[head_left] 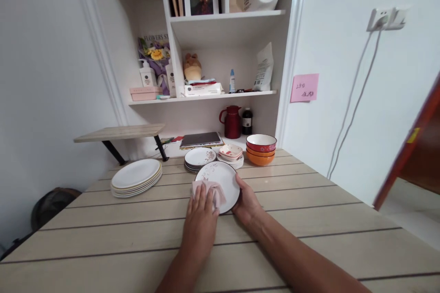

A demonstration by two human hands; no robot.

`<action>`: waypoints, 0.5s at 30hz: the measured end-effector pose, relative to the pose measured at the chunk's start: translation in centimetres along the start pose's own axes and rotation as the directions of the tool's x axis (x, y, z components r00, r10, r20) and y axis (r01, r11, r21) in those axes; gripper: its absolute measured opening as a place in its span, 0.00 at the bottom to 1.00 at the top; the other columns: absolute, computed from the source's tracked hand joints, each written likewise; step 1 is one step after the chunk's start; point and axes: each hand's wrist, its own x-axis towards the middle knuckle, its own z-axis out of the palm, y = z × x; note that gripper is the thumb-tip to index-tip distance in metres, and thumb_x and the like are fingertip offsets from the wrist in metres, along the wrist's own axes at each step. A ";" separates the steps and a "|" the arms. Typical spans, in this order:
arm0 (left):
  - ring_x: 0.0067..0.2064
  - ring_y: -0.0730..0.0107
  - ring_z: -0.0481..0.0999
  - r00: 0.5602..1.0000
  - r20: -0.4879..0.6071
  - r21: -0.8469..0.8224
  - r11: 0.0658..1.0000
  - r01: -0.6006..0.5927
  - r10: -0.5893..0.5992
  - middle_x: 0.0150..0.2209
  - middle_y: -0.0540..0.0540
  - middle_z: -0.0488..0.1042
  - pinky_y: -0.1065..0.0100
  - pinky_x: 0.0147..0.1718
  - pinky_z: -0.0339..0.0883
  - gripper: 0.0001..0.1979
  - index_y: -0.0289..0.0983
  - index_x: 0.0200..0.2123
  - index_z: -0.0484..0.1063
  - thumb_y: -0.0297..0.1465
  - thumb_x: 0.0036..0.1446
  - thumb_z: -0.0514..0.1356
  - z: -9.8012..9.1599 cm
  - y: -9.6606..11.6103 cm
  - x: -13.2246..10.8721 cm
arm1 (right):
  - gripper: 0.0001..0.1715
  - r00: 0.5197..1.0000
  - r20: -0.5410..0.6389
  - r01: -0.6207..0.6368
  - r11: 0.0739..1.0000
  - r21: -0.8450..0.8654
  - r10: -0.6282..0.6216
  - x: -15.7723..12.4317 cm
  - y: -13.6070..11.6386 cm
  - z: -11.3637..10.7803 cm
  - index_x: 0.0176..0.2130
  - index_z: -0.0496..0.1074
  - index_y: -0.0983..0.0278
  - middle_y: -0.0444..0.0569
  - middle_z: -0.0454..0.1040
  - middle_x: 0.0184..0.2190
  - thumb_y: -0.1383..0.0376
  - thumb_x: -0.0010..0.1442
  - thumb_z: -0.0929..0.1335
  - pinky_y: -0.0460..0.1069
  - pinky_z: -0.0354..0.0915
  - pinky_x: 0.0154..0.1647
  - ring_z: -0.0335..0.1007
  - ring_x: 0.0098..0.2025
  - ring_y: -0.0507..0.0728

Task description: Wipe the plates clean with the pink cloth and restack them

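A white plate (228,182) with a dark rim and a small floral print is tilted up toward me over the wooden table. My right hand (246,201) grips its right edge, thumb on the face and fingers behind. Against the plate's lower left, my left hand (202,210) presses a pale pink cloth (218,194) with its fingers laid over it. Just behind stands a stack of matching dark-rimmed plates (197,157). Beside that stack, small patterned dishes (231,151) rest on white ones.
Large white oval plates (135,175) are stacked at the left, near a small raised wooden shelf (120,132). Red and orange bowls (260,155) are nested at the back right. Behind them are a red jug (233,122), a dark bottle (247,121) and a laptop-like dark slab (201,139).
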 end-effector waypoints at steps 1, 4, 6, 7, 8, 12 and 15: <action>0.68 0.53 0.50 1.000 0.008 -0.011 1.000 -0.016 0.016 0.68 0.37 0.51 0.50 0.61 0.55 0.27 0.34 0.64 0.57 0.30 0.62 0.49 0.0 0.1 -0.1 | 0.25 1.000 0.017 -0.003 1.000 -0.005 0.003 0.0 -0.1 0.0 0.52 0.71 0.67 0.53 0.79 0.45 0.54 0.65 0.61 0.54 0.69 0.48 0.76 0.45 0.59; 0.68 0.55 0.49 0.996 0.021 -0.068 0.994 -0.082 0.084 0.68 0.38 0.51 0.50 0.62 0.54 0.27 0.35 0.64 0.57 0.29 0.62 0.50 0.1 0.3 -0.3 | 0.26 0.998 0.055 -0.033 0.997 -0.063 0.037 0.0 -0.1 -0.2 0.52 0.71 0.68 0.55 0.79 0.45 0.53 0.64 0.62 0.55 0.69 0.49 0.76 0.45 0.60; 0.69 0.56 0.48 0.992 0.015 -0.108 0.986 -0.123 0.126 0.68 0.39 0.51 0.50 0.62 0.53 0.27 0.37 0.65 0.56 0.29 0.62 0.51 0.0 0.4 -0.3 | 0.26 0.994 0.070 -0.073 0.990 -0.119 0.082 0.0 -0.1 -0.3 0.51 0.72 0.69 0.56 0.79 0.44 0.53 0.63 0.63 0.55 0.69 0.48 0.76 0.44 0.60; 0.69 0.57 0.47 0.991 0.013 -0.123 0.984 -0.132 0.135 0.68 0.40 0.51 0.50 0.63 0.53 0.28 0.38 0.65 0.55 0.30 0.61 0.52 -0.1 0.3 -0.3 | 0.27 0.992 0.081 -0.088 0.986 -0.143 0.100 0.0 0.0 -0.3 0.50 0.72 0.70 0.56 0.79 0.44 0.52 0.63 0.63 0.54 0.68 0.49 0.76 0.44 0.60; 0.69 0.57 0.47 0.990 0.016 -0.133 0.982 -0.133 0.137 0.68 0.41 0.50 0.50 0.63 0.52 0.28 0.38 0.65 0.55 0.30 0.61 0.52 -0.3 0.3 -0.2 | 0.27 0.989 0.098 -0.098 0.981 -0.166 0.115 0.0 0.1 -0.4 0.50 0.72 0.70 0.56 0.79 0.43 0.52 0.63 0.63 0.54 0.68 0.49 0.76 0.44 0.60; 0.69 0.58 0.47 1.000 0.010 -0.120 0.992 -0.028 0.030 0.69 0.42 0.48 0.49 0.63 0.50 0.27 0.40 0.65 0.55 0.31 0.63 0.49 -1.0 -0.2 0.2 | 0.29 0.974 0.159 -0.112 0.956 -0.273 0.160 -0.4 0.4 -0.4 0.50 0.73 0.69 0.55 0.79 0.43 0.49 0.61 0.65 0.53 0.65 0.52 0.76 0.44 0.60; 0.69 0.57 0.49 0.995 -0.026 -0.076 0.992 0.097 -0.099 0.69 0.42 0.48 0.48 0.62 0.52 0.26 0.40 0.65 0.54 0.32 0.64 0.47 -1.2 -0.8 0.3 | 0.30 0.968 0.166 -0.122 0.932 -0.341 0.187 -0.7 0.6 -0.4 0.50 0.73 0.67 0.54 0.80 0.43 0.47 0.58 0.67 0.53 0.65 0.52 0.75 0.44 0.60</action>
